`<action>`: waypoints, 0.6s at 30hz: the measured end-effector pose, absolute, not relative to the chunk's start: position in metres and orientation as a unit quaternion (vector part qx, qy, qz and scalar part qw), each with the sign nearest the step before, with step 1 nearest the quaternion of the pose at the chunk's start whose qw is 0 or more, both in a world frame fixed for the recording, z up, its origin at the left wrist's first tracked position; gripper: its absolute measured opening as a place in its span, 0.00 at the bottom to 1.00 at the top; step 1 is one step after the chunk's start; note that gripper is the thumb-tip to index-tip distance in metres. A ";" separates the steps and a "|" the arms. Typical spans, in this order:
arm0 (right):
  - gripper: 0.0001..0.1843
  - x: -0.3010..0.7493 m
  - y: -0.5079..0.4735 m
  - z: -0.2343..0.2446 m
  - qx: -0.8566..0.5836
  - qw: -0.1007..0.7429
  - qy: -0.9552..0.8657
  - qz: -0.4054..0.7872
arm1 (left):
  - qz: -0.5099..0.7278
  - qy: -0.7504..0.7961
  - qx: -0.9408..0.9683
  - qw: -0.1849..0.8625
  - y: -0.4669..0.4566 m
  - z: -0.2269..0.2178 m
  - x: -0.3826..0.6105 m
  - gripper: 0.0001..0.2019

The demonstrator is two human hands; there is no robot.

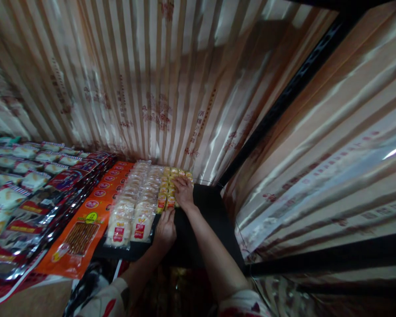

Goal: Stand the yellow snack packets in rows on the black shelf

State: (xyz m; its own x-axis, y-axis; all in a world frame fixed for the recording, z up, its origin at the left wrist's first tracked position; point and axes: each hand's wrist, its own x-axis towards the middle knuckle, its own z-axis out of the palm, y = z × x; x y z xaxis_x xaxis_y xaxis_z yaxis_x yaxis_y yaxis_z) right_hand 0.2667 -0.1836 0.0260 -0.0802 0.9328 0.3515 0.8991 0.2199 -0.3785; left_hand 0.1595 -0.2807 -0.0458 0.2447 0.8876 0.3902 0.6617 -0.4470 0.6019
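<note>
Small yellow snack packets [163, 191] stand in close rows on a black shelf [203, 211]. My right hand [184, 191] lies over the right-hand rows, fingers stretched forward across their tops. Nearer to me, my left hand [165, 229] is closed at the front end of the same rows, its fingertips against the foremost packets. Whether it grips one is hidden. Just left of the yellow packets are two rows of clear-wrapped white rice crackers [143, 224] with red labels.
Orange bags of brown sticks [82, 233] overlap farther left, beside many red and white snack bags [28, 176]. Striped printed sheeting [165, 79] hangs behind. A black metal post [277, 105] slants up at the shelf's right back corner.
</note>
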 end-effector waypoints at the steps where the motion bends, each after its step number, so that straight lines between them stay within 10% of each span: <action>1: 0.28 0.268 -0.177 0.028 -0.620 0.236 -0.747 0.032 | 0.357 0.501 0.772 0.159 -0.281 -0.046 0.160 0.28; 18: 0.22 0.271 -0.160 0.037 -0.631 0.173 -0.756 0.015 | 0.348 0.513 0.770 0.152 -0.281 -0.042 0.162 0.26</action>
